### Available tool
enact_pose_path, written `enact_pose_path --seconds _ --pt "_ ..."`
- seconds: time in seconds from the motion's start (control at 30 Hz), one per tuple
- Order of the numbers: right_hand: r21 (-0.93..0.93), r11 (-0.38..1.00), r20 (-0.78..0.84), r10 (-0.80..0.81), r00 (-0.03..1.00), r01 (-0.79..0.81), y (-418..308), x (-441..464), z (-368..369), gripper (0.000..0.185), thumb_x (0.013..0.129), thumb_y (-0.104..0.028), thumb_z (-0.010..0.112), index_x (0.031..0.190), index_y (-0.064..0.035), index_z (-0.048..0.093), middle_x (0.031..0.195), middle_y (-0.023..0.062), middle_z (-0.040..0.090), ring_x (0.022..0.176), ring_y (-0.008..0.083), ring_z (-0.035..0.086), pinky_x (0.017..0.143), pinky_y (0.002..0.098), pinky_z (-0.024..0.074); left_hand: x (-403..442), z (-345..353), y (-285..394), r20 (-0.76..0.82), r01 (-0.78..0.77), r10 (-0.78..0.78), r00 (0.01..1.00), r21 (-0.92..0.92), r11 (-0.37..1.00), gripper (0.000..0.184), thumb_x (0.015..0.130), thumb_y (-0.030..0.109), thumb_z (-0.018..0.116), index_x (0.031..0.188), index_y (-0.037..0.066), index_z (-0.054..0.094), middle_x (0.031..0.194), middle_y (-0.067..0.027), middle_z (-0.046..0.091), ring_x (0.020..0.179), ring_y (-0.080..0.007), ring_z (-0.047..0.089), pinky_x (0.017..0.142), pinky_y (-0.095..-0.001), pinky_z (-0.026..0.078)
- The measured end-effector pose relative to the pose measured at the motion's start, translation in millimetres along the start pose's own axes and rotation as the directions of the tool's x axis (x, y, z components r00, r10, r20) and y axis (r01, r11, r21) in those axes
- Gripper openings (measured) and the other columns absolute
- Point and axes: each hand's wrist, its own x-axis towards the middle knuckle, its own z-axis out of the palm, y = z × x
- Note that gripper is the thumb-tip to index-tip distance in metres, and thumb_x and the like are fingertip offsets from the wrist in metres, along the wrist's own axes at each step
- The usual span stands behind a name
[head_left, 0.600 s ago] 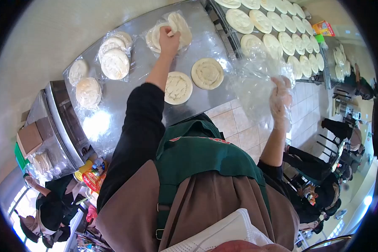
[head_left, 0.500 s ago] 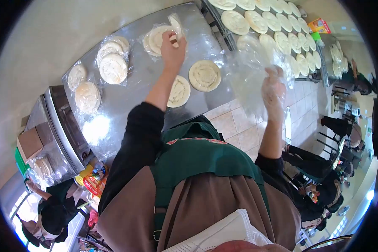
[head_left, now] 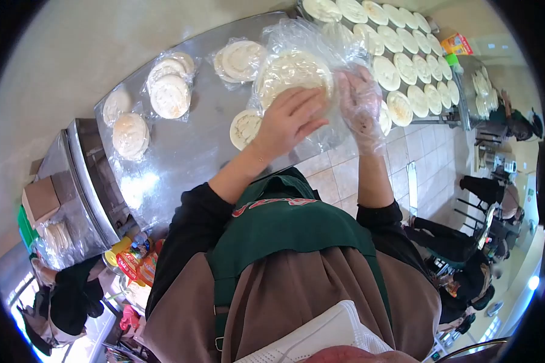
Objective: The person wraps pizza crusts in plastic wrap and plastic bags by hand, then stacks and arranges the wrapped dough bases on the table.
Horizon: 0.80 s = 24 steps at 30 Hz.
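A round flatbread (head_left: 293,69) shows through a clear plastic bag (head_left: 339,130) in front of me, at the table's right side. My left hand (head_left: 292,121), bare, lies over the near edge of this bread with its fingers stretched out and its thumb apart. On the right, my right hand (head_left: 360,109) wears a clear plastic glove and grips the bag's side; its fingertips are partly hidden by plastic. Just left of the bag is another flatbread (head_left: 245,128), partly covered. Bagged flatbreads (head_left: 242,60) lie farther back.
More stacks of flatbread, one bagged stack (head_left: 169,97) among them, lie on the left of the metal table (head_left: 188,145). A rack (head_left: 457,118) at the right back holds rows of flatbreads. Tiled floor (head_left: 330,181) shows beyond the table edge. Other people (head_left: 72,296) stand on both sides.
My right hand has brought the plastic bag leftward over the table. My left hand has left the bagged breads at the back and come nearer and right, onto the bread at the bag.
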Motion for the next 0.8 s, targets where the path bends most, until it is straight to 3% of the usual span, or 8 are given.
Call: enact_pose_path --seconds 0.1,0.2,0.27,0.3,0.37,0.47,0.7,0.8 --pt "0.051 0.998 0.036 -0.024 0.999 0.022 -6 -1 -10 0.007 0.079 -0.006 0.065 0.084 -0.0019 0.067 0.088 0.0177 0.065 0.085 0.0348 0.061 0.075 0.0395 0.0498 10 -25 -36 -0.062 0.019 -0.022 0.998 -0.049 0.999 0.033 0.074 0.015 0.07 0.105 0.011 0.062 0.112 -0.0097 0.059 0.098 -0.0287 0.055 0.083 -0.0361 0.047" --pt "0.189 0.982 0.161 -0.03 0.986 -0.002 -13 0 -20 0.007 0.08 -0.004 0.063 0.084 -0.0005 0.067 0.088 0.0182 0.064 0.084 0.0346 0.061 0.075 0.0385 0.0488 26 -53 -71 -0.061 -0.018 0.026 0.998 0.129 0.992 0.03 0.077 0.013 0.068 0.106 0.012 0.063 0.109 -0.0103 0.059 0.1 -0.0287 0.055 0.085 -0.0367 0.046" --pt "0.272 0.962 0.225 -0.027 0.974 -0.036 -16 -2 -22 0.007 0.082 -0.003 0.061 0.085 0.0003 0.066 0.089 0.0187 0.064 0.085 0.0346 0.061 0.075 0.0373 0.0479 28 -68 -80 0.157 -0.019 0.011 0.988 0.047 0.999 0.029 0.083 -0.002 0.056 0.11 0.007 0.061 0.114 -0.0117 0.057 0.1 -0.0266 0.057 0.083 -0.0352 0.049" --pt "0.273 0.961 0.228 -0.026 0.973 -0.038 -17 -3 -23 0.007 0.082 -0.003 0.061 0.085 0.0003 0.066 0.089 0.0187 0.064 0.085 0.0346 0.061 0.075 0.0373 0.0479 28 -73 -80 0.158 -0.016 0.008 0.987 0.048 0.999 0.029 0.083 -0.002 0.056 0.11 0.007 0.061 0.114 -0.0117 0.057 0.1 -0.0266 0.057 0.083 -0.0352 0.049" --pt "0.296 0.955 0.225 -0.063 0.972 -0.007 -19 -6 -25 0.008 0.082 -0.002 0.06 0.086 0.0008 0.066 0.089 0.0192 0.064 0.086 0.0345 0.061 0.075 0.0367 0.0479 28 -79 -80 0.326 0.277 -0.18 0.928 -0.282 0.919 0.035 0.084 -0.01 0.049 0.112 0.007 0.061 0.116 -0.0098 0.055 0.094 -0.02 0.06 0.079 -0.0292 0.051" --pt "0.296 0.955 0.233 -0.092 0.968 0.019 -16 -8 -24 0.008 0.082 -0.003 0.061 0.086 0.0001 0.066 0.09 0.0184 0.064 0.088 0.0338 0.061 0.076 0.0372 0.0481 30 -84 -73 0.353 0.323 -0.211 0.911 -0.296 0.899 0.038 0.084 -0.013 0.045 0.112 0.007 0.061 0.116 -0.0078 0.054 0.09 -0.0145 0.06 0.077 -0.024 0.052" --pt "0.296 0.953 0.249 -0.14 0.958 0.063 -17 -13 -28 0.007 0.081 -0.002 0.062 0.086 -0.0024 0.067 0.089 0.0153 0.065 0.092 0.0322 0.062 0.078 0.0375 0.0486 30 -85 -72 0.425 0.416 -0.269 0.864 -0.303 0.857 0.028 0.085 -0.007 0.052 0.105 0.007 0.065 0.104 -0.0053 0.058 0.082 -0.0127 0.058 0.073 -0.023 0.051" --pt "0.25 0.967 0.257 -0.122 0.959 0.056 -18 -16 -26 0.007 0.081 -0.001 0.063 0.085 -0.0028 0.068 0.088 0.0148 0.066 0.093 0.0315 0.062 0.078 0.0371 0.0485 31 -89 -71 0.477 0.382 -0.268 0.837 -0.158 0.911 0.021 0.085 -0.002 0.058 0.102 0.007 0.065 0.092 -0.0037 0.059 0.078 -0.0111 0.057 0.068 -0.0231 0.049"
